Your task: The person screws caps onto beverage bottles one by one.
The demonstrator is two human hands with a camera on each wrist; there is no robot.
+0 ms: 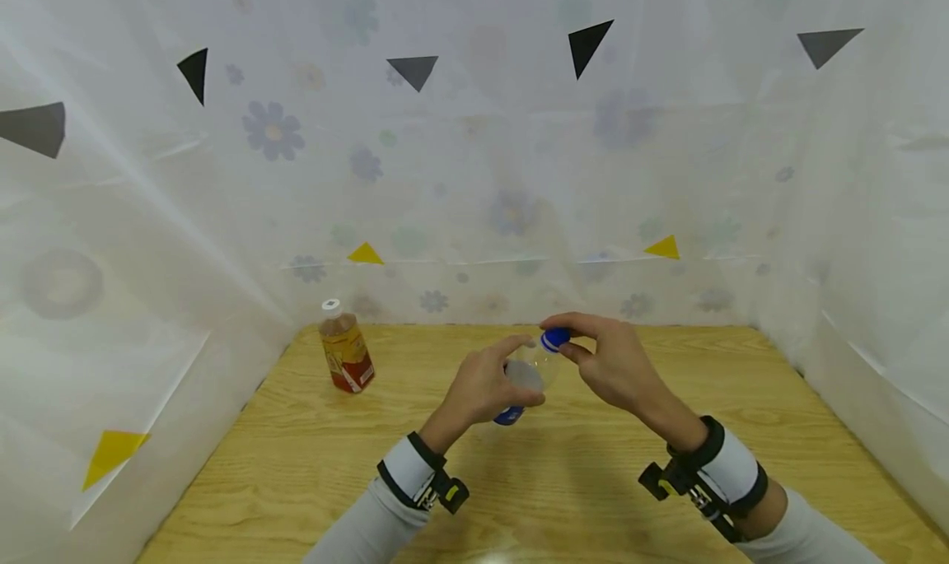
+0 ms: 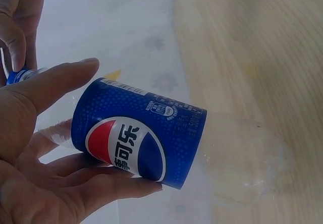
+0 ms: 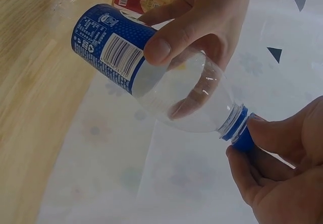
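Nearest, the left grip (image 1: 485, 385) curls thumb and fingers around the body of a clear bottle (image 2: 141, 133) with a blue label; the bottle is tilted and raised above the worktop (image 1: 326, 473), its neck towards the right grip (image 1: 611, 362), which pinches the blue cap (image 1: 556, 338) between thumb and fingers. The bottle appears empty and so should be light; its thin plastic wall is likely to dent under a hard squeeze, and the smooth label may slip. The labelled middle is judged the best place for a gentle, encircling hold; the cap, stiffer and small, suits a fingertip pinch. Whether the cap's thread is engaged cannot be told. Farther off, at left, an amber bottle (image 1: 346, 351) with a white cap stands on the worktop, before a flower-patterned sheet (image 1: 474, 177).
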